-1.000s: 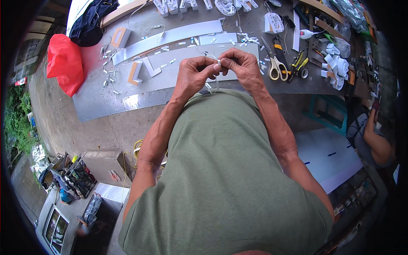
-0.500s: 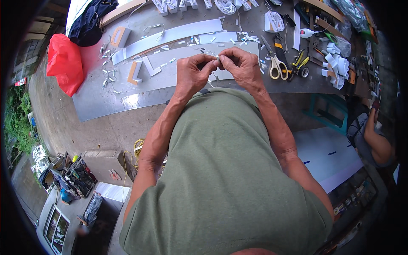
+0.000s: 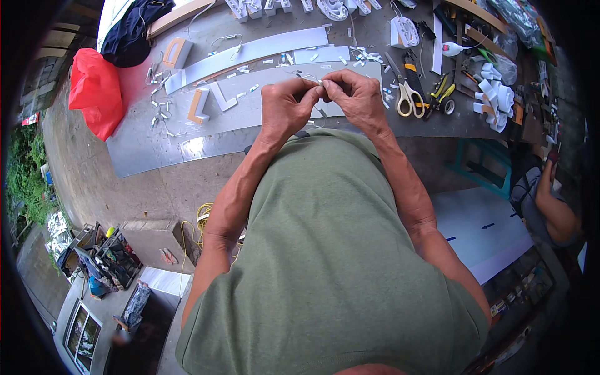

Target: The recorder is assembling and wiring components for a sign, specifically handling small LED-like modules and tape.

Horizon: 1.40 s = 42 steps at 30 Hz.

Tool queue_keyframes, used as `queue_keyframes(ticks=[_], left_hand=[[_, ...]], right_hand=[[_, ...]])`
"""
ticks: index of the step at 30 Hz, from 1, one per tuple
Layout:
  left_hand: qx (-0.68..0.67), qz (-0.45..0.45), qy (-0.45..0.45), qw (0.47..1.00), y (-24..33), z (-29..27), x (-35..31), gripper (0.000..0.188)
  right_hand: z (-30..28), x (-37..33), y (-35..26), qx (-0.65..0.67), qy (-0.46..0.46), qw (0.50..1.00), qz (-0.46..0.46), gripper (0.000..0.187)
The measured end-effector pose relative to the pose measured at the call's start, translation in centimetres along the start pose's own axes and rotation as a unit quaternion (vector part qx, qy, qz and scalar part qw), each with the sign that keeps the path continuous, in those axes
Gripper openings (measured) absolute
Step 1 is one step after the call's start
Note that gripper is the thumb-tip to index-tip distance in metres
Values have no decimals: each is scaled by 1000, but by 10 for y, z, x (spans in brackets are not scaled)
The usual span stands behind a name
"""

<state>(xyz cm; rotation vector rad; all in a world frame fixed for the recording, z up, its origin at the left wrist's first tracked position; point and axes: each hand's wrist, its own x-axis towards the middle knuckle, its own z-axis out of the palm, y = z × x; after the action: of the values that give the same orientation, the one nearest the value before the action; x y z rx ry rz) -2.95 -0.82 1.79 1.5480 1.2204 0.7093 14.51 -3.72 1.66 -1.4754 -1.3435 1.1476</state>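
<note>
Both hands meet above the near edge of a grey table (image 3: pixel 156 156), fingertips pinched together on a small pale piece (image 3: pixel 320 83) with a thin wire (image 3: pixel 320 112) trailing down from it; what the piece is cannot be told, as the fingers cover most of it. The left hand (image 3: pixel 286 107) closes thumb and forefinger on the piece from its side, and the right hand (image 3: pixel 355 99) pinches it from the other side, so the two grips touch each other at the piece. Just beyond the grip lie long white strips (image 3: pixel 262 49) and a grey sheet (image 3: pixel 262 106), scattered with small white offcuts (image 3: pixel 359 55). To the right of the grip, near the right hand, lie scissors (image 3: pixel 407 94) with pale yellow handles, and just past them yellow-handled pliers (image 3: pixel 441 94). Farther right sits a heap of white curved pieces (image 3: pixel 494 100). To the left of the grip, well apart, two white letter shapes with orange edges (image 3: pixel 203 103) rest on the sheet, and farther left a red bag (image 3: pixel 94 90) hangs over the table's corner. Beyond the strips stand more white letters (image 3: pixel 331 9). At the far right, another person's arm (image 3: pixel 556 215) shows, well apart from the grip.
</note>
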Motion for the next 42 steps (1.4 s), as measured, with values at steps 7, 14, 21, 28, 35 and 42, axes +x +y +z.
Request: queue_keyframes(ticks=[7, 14, 21, 28, 35, 42], left_hand=[[-15, -5, 4, 1000, 0, 1, 2, 13], [6, -6, -2, 1000, -2, 1, 0, 13], [-1, -8, 0, 1000, -4, 2, 0, 13], [-131, -44, -32, 990, -18, -5, 1, 20], [-265, -53, -30, 962, -39, -31, -19, 21], [-317, -86, 53, 943, -70, -60, -81, 17]], right_hand=[[-2, 1, 3, 43, -14, 999, 13, 15], [1, 2, 5, 27, -8, 1000, 14, 14], [4, 4, 9, 6, 2, 1000, 13, 11], [7, 6, 19, 71, 14, 996, 44, 10], [-46, 7, 67, -202, 32, 977, 61, 9], [-34, 11, 71, -420, 34, 903, -83, 10]])
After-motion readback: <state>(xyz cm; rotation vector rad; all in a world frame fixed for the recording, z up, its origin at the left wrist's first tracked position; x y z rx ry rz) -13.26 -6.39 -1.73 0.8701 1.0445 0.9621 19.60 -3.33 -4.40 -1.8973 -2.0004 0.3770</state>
